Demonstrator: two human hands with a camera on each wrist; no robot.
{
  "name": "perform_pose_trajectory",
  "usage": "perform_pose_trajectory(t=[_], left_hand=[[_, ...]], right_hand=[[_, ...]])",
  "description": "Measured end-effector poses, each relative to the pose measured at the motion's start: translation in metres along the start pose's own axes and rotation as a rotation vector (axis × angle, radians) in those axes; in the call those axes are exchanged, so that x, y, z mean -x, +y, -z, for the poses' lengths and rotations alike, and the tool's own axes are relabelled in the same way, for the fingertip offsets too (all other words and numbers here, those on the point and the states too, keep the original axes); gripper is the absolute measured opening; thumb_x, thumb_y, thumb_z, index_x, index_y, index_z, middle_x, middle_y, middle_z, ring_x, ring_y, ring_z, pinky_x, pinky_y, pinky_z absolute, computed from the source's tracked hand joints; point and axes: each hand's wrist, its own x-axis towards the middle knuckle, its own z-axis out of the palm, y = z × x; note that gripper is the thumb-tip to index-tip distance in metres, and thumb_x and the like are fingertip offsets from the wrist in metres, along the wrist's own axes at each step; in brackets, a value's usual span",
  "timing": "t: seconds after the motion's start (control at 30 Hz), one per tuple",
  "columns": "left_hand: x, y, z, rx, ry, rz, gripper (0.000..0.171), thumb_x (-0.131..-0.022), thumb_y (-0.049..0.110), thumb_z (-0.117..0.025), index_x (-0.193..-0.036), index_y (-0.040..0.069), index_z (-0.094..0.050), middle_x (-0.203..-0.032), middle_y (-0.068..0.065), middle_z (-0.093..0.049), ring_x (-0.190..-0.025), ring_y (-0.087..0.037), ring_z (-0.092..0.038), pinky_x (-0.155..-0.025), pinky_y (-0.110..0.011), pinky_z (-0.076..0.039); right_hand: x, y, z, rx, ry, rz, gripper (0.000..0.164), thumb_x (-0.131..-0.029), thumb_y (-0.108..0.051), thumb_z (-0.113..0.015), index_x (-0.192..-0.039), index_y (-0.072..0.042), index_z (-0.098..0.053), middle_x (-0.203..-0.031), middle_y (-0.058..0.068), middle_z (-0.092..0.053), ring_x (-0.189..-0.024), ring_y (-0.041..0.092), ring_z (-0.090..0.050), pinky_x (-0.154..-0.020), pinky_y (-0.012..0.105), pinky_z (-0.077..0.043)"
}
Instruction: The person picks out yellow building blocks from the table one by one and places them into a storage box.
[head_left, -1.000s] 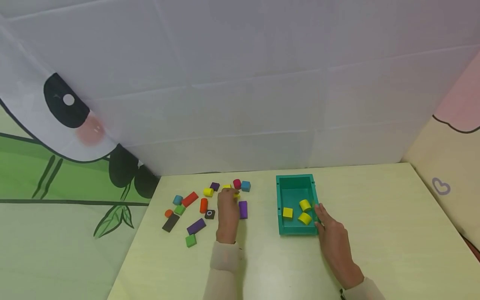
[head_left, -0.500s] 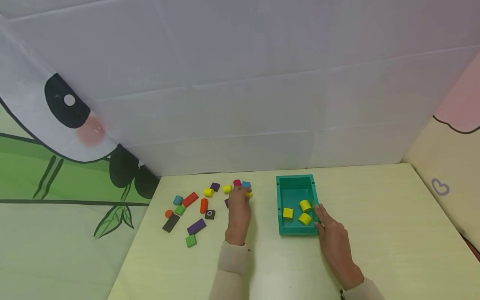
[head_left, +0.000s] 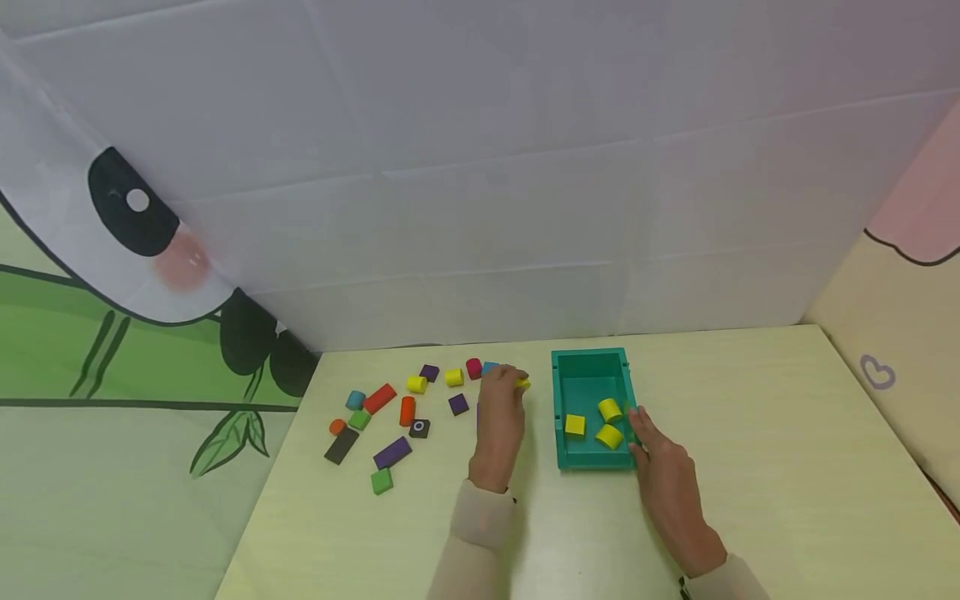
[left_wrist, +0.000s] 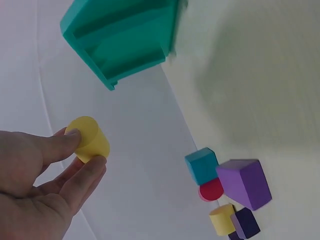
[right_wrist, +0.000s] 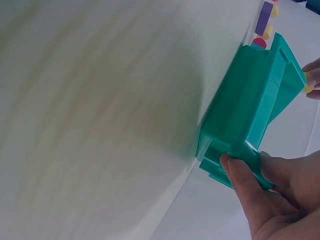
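Note:
My left hand [head_left: 501, 421] pinches a yellow cylinder block [left_wrist: 91, 139] between thumb and fingertips, raised off the table and left of the teal box. Only a sliver of that cylinder shows past the fingers in the head view. The teal box [head_left: 592, 392] stands open-topped, holding a yellow cube [head_left: 575, 426] and two yellow cylinders [head_left: 610, 437]. At the box's near right corner is my right hand [head_left: 670, 496]; in the right wrist view its thumb and fingers pinch the teal wall [right_wrist: 250, 155].
Loose blocks lie scattered on the table's left part, including two yellow cylinders [head_left: 453, 377], a crimson block [head_left: 473, 368], a dark purple cube [head_left: 458, 404], a long purple block [head_left: 393, 452] and a black block [head_left: 342, 447]. A pale wall sheet [head_left: 480, 308] rises behind the table.
My left hand has moved right with the yellow cylinder, away from the loose blocks toward the teal box. The dark purple cube is uncovered. My right hand and the box stay put.

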Motion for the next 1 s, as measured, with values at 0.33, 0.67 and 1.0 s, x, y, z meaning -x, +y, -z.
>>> perform_pose_trajectory(t=[0.33, 0.67, 1.0], left_hand=[[0.002, 0.023, -0.005, 0.032, -0.034, -0.002, 0.019, -0.100, -0.003, -0.068, -0.116, 0.004, -0.076, -0.128, -0.012, -0.067, -0.122, -0.030, -0.063, -0.104, -0.036, -0.057], [0.006, 0.033, -0.010, 0.077, -0.040, -0.102, 0.018, -0.100, -0.005, -0.067, -0.115, -0.001, -0.075, -0.126, -0.013, -0.066, -0.116, -0.029, -0.062, -0.101, -0.032, -0.059], [0.007, 0.045, -0.019, 0.027, -0.077, -0.132, 0.019, -0.101, -0.004, -0.066, -0.115, 0.003, -0.076, -0.125, -0.010, -0.066, -0.115, -0.027, -0.062, -0.102, -0.029, -0.058]], right_hand=[[0.001, -0.003, 0.005, -0.003, 0.008, 0.008, 0.058, -0.090, 0.011, -0.075, -0.144, 0.006, -0.056, -0.149, 0.023, -0.055, -0.117, 0.050, -0.064, -0.080, 0.052, -0.063], [0.002, -0.006, 0.009, 0.002, 0.022, 0.017, 0.058, -0.089, 0.010, -0.076, -0.143, 0.006, -0.058, -0.148, 0.023, -0.056, -0.108, 0.050, -0.068, -0.064, 0.042, -0.061], [0.002, -0.006, 0.008, 0.002, 0.018, 0.023, 0.057, -0.090, 0.011, -0.075, -0.144, 0.007, -0.057, -0.148, 0.024, -0.056, -0.110, 0.049, -0.068, -0.069, 0.047, -0.063]])
